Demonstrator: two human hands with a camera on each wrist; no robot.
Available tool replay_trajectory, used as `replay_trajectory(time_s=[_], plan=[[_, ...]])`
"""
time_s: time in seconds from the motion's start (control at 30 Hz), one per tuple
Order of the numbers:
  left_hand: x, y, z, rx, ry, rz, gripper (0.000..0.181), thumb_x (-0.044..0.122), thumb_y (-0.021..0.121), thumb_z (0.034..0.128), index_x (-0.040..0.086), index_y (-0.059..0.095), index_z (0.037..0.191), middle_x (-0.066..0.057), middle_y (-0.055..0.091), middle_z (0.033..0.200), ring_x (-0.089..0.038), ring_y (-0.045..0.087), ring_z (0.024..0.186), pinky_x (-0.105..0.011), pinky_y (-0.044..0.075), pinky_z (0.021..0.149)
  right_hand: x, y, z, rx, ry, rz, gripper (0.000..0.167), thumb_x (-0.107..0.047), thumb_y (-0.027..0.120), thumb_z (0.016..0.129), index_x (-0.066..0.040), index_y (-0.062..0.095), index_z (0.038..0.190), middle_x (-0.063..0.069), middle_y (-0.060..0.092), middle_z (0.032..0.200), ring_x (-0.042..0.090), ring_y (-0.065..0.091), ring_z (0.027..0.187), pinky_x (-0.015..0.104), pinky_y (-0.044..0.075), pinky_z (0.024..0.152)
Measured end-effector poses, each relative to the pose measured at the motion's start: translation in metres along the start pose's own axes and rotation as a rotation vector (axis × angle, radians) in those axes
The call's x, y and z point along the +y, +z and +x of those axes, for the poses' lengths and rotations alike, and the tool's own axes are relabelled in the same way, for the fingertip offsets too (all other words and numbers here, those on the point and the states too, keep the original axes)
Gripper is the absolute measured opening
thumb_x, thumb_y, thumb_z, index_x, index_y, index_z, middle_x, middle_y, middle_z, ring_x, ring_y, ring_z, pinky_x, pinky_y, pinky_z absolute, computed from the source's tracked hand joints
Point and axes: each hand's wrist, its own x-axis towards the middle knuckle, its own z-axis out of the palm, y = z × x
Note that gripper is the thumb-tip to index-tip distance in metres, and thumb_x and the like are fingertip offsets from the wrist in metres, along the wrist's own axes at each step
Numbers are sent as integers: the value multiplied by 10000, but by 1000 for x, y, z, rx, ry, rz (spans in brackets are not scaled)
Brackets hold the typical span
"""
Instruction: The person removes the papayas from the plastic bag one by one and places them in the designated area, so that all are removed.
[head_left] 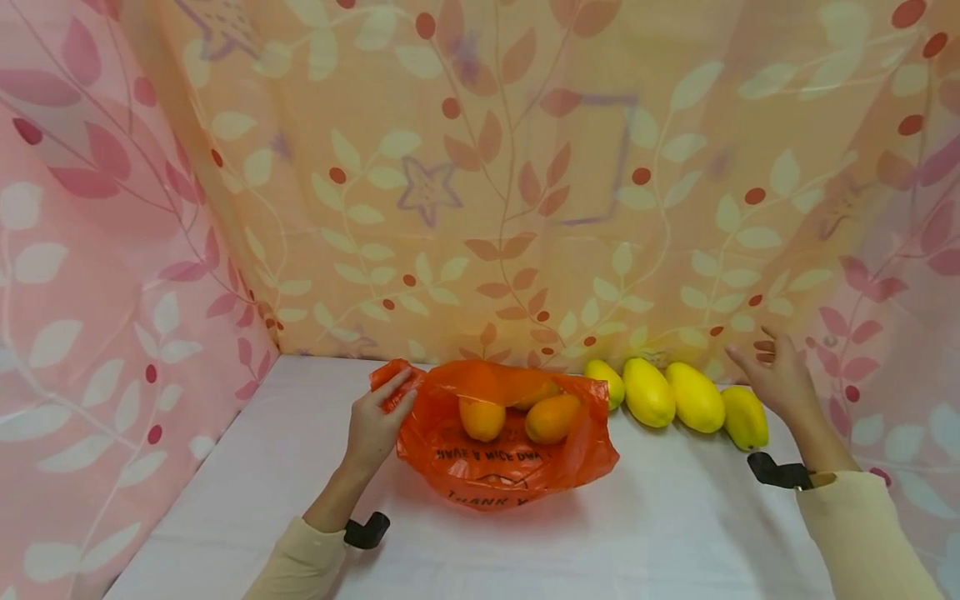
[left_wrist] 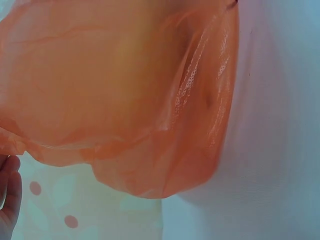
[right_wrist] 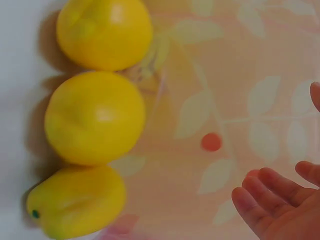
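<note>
An orange-red plastic bag (head_left: 495, 475) with printed lettering lies mouth-open on the table, and yellow-orange mango-like fruits (head_left: 553, 418) show inside it. My left hand (head_left: 375, 429) pinches the bag's left rim; in the left wrist view its fingers (left_wrist: 12, 185) appear at the lower left beside the film. Several yellow mango-like fruits (head_left: 695, 397) stand in a row right of the bag. Above the rightmost yellow fruit (head_left: 746, 417), my right hand (head_left: 782, 375) hovers with relaxed fingers and nothing in it. The right wrist view shows that hand's fingers (right_wrist: 270, 195) apart from the fruits.
A white-covered table (head_left: 645, 533) runs up to a patterned orange curtain (head_left: 495, 208) just behind the bag and fruits. Pink leaf-printed sheets (head_left: 112, 275) close off both sides. Black straps with mounts (head_left: 367, 531) sit on both wrists.
</note>
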Motion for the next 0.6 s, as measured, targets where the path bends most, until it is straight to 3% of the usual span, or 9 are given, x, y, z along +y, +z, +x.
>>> replay_trajectory(time_s=[0.13, 0.37, 0.6], plan=[[0, 0, 0, 4, 0, 1, 372, 120, 709, 885, 60, 670, 1249, -192, 695, 1172, -310, 707, 923, -250, 595, 696, -21, -2, -5, 8, -67, 17, 859, -485, 486, 981, -24, 44, 1556, 414, 251, 1471, 605, 313, 1271, 746, 363, 941], [2, 2, 1, 7, -20, -26, 377, 114, 728, 870, 75, 679, 1241, -185, 692, 1186, -309, 692, 937, -102, 519, 666, -59, 1, -18, -5, -158, 28, 831, -451, 516, 980, -55, 77, 1564, 372, 275, 1494, 596, 350, 1261, 730, 365, 961], [5, 3, 2, -1, -36, -35, 383, 141, 727, 875, 90, 674, 1251, -169, 694, 1191, -299, 684, 934, -95, 506, 659, -93, 4, -33, 18, -274, 29, 769, -384, 561, 976, -69, 165, 1555, 318, 353, 1473, 499, 382, 1277, 687, 357, 988]])
